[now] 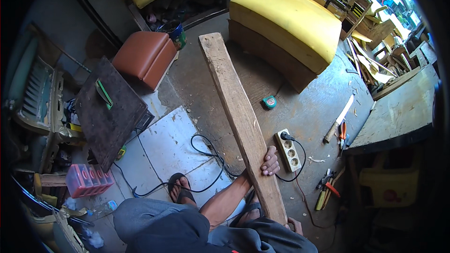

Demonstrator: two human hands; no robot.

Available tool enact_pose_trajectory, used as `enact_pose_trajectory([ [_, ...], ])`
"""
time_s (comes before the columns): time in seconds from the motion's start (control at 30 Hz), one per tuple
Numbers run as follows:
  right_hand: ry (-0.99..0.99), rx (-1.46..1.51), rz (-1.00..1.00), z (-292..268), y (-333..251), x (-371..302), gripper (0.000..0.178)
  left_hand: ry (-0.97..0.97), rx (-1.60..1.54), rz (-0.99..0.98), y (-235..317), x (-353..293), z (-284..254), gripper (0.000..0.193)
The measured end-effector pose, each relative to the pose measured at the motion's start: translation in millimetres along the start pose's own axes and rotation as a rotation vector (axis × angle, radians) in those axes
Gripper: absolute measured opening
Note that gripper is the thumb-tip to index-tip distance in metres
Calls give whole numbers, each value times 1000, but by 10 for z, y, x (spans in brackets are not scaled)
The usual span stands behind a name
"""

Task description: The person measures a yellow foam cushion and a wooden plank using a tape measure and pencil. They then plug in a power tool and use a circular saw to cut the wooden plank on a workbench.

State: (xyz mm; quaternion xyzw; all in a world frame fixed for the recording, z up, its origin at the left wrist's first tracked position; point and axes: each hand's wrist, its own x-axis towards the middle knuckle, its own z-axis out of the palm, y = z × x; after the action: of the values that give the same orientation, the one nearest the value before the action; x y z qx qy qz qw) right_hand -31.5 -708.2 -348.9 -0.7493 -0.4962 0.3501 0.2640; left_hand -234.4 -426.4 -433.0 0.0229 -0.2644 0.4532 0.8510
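A long, rough wooden plank slants up and away from my lap, its far end raised toward the yellow seat. My left hand is closed round it below the middle; the forearm passes underneath and the fingers curl over the right edge. At the plank's near end, my right hand shows only in part, its fingers against the right side by my knee. The rest of that hand is hidden by the plank and my leg. Just right of the left hand lies a white power strip with a black plug in it.
A teal tape measure, a knife, orange-handled pliers and several hand tools lie on the floor. Beyond stand a yellow curved seat and a brown stool. A black cable loops by my foot. Scrap wood piles far right.
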Motion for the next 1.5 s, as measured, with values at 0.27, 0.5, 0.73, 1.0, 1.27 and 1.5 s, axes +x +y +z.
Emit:
enact_pose_trajectory([
  [0.27,-86,-88,180,-13,-387,262,45,1330,581,350,408,48,71,73],
  [0.5,-134,-29,249,71,-323,326,31,1360,678,265,504,-38,266,65],
  [0.73,-143,-108,287,-36,-367,348,30,1338,664,207,374,-19,222,61],
  [1.0,-149,9,279,44,-86,359,30,1137,633,296,423,-26,154,58],
  [1.27,-137,-184,222,131,-115,540,35,1208,565,315,593,-8,197,57],
  [1.5,-22,-508,282,-18,-65,803,38,1335,536,261,419,-241,-128,59],
])
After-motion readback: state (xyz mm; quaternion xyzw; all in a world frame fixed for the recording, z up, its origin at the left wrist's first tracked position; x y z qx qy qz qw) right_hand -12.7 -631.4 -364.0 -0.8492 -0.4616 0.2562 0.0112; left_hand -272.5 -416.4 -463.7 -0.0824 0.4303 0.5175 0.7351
